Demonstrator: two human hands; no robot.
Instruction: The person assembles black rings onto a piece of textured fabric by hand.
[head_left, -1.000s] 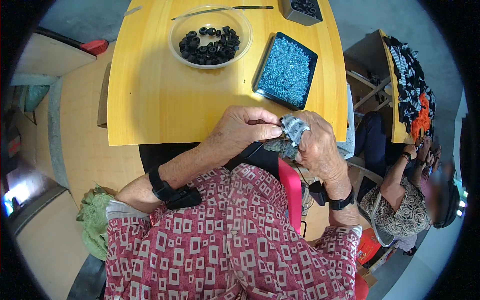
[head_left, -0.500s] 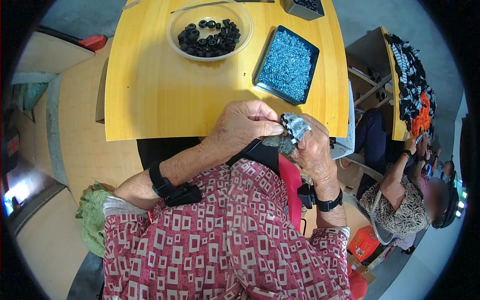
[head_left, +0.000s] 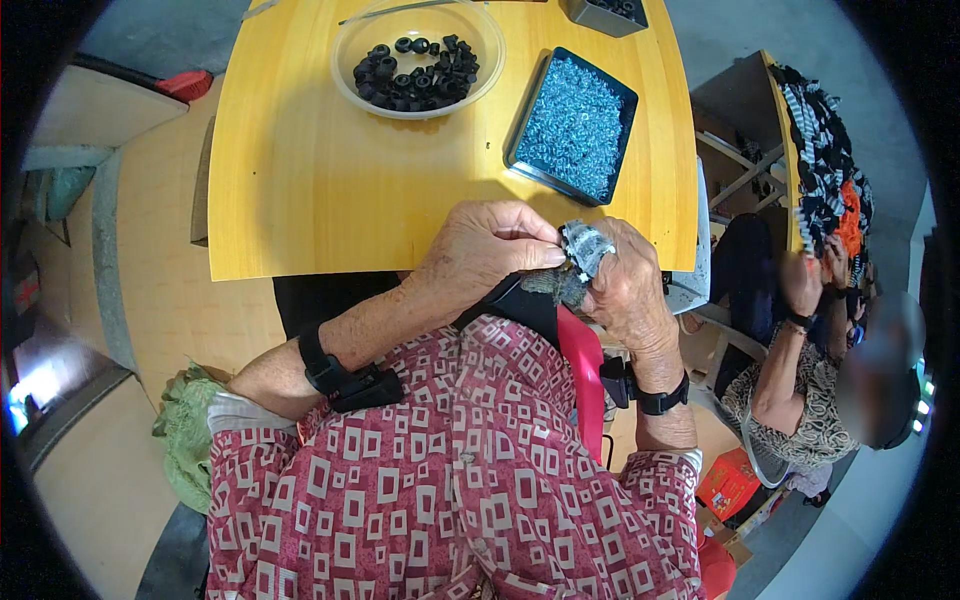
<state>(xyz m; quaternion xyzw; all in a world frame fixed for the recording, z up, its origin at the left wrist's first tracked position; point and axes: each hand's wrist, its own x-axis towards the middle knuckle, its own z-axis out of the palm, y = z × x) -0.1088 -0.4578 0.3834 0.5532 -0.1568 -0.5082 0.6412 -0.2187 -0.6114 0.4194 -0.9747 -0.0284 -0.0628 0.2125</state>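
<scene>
Close to the table's near edge, my two hands meet over a small piece of grey-and-white patterned fabric (head_left: 586,250). The fingertips of my left hand (head_left: 490,245) pinch its left edge. My right hand (head_left: 630,285) is closed around its other side, with the fingers partly hidden behind the cloth. A darker grey-green part (head_left: 555,288) hangs below the pale cloth, between the hands. Ahead on the table stands a dark tray (head_left: 511,152) filled with small clear bluish pieces. To its left is a round translucent bowl (head_left: 345,85) holding several small black parts.
The yellow table (head_left: 300,200) ends just in front of my body. A grey box (head_left: 605,22) with dark pieces stands at its far right. On the right, another person (head_left: 790,390) works at a second table piled with black-and-white and orange fabric (head_left: 830,170).
My hands stay almost in place; the cloth has shifted slightly in the grip. The other person's hands and head have moved at the far right.
</scene>
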